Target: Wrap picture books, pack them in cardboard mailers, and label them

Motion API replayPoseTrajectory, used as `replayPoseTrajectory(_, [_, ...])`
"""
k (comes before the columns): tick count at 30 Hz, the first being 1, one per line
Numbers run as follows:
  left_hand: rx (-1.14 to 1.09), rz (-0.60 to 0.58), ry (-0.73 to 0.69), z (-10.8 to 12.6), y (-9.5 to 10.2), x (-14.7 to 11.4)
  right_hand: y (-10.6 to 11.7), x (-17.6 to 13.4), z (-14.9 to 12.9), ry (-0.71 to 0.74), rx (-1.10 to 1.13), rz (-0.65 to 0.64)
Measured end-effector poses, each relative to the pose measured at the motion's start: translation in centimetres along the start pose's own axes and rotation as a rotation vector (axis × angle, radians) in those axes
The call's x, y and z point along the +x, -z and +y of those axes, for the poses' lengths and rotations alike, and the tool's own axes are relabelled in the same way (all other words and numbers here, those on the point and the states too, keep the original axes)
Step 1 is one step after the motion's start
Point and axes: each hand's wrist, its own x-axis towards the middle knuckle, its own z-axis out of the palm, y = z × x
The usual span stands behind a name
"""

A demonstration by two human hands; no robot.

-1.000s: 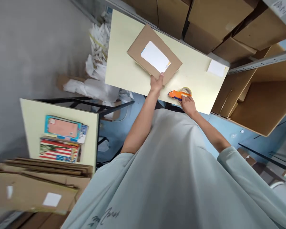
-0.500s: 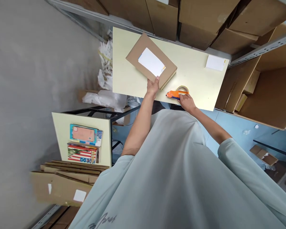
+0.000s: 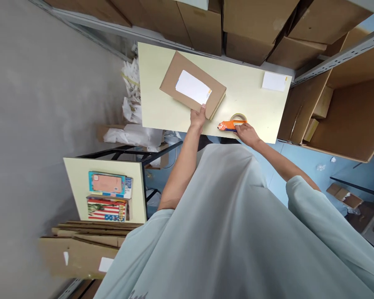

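My left hand grips the near edge of a flat brown cardboard box, thumb on top. On the box's upper face sits a white label with a small orange mark. To the right, my right hand is closed around an orange tape dispenser carrying a roll of tape. The dispenser's front end points left toward the box's near corner, and a thin strip seems to run between them. Both hands are at the near edge of the pale yellow table.
A white label stack or slip lies at the table's far right. Shelved cartons line the back, and a large open carton stands right. At left are a side table with books and folded cardboard.
The view has shifted slightly. The box has turned a little, its near edge still in my left hand. My right hand keeps hold of the tape dispenser beside it.
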Motion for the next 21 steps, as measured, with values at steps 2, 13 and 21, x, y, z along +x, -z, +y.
replayPoseTrajectory(2, [0.003,0.035,0.02,-0.4,-0.8,0.0,0.4,-1.4,2.3,-0.012,-0.011,-0.007])
replayPoseTrajectory(13, [0.046,0.062,0.048,-1.6,-0.7,1.4,6.3,-1.8,16.3,-0.102,-0.311,0.068])
replayPoseTrajectory(21, [0.11,-0.031,-0.006,-0.4,1.8,2.0,9.2,9.3,16.8,-0.015,-0.275,0.093])
